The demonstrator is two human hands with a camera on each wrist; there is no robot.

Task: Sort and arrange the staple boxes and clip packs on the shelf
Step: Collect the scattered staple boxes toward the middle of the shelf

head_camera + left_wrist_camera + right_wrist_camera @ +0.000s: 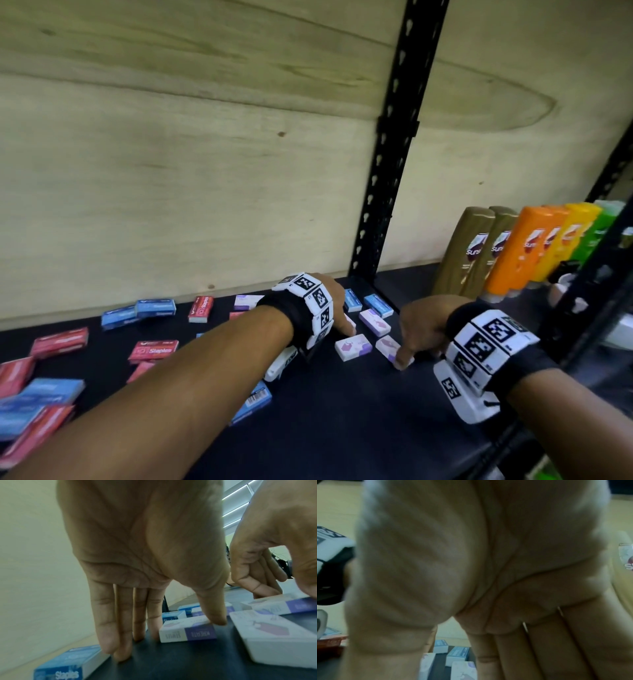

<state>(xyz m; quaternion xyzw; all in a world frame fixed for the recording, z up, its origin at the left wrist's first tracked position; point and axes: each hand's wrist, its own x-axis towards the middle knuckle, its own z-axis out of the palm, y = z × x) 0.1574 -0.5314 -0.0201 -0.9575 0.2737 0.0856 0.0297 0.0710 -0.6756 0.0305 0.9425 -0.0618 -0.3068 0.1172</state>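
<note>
A dark shelf (342, 428) bears bottles (513, 253) at two o'clock, two reading "Suns". Red boxes (154, 351) and blue boxes (156, 306) marked "Staples" lie scattered at nine o'clock. White-purple clip packs (352, 346) sit centre. The left hand (334, 301), fingers straight, thumb on a pack, blocks boxes behind it. The right hand (423, 329) pinches a pack (390, 346). Only the left wrist view shows "Staples" on a near blue box (68, 666).

The shelf (342, 428) is matt black, its back panel (205, 154) pale grained wood, its upright (394, 154) black perforated metal. The boxes (154, 350) look like smooth card; the bottles (513, 253) are glossy plastic.
</note>
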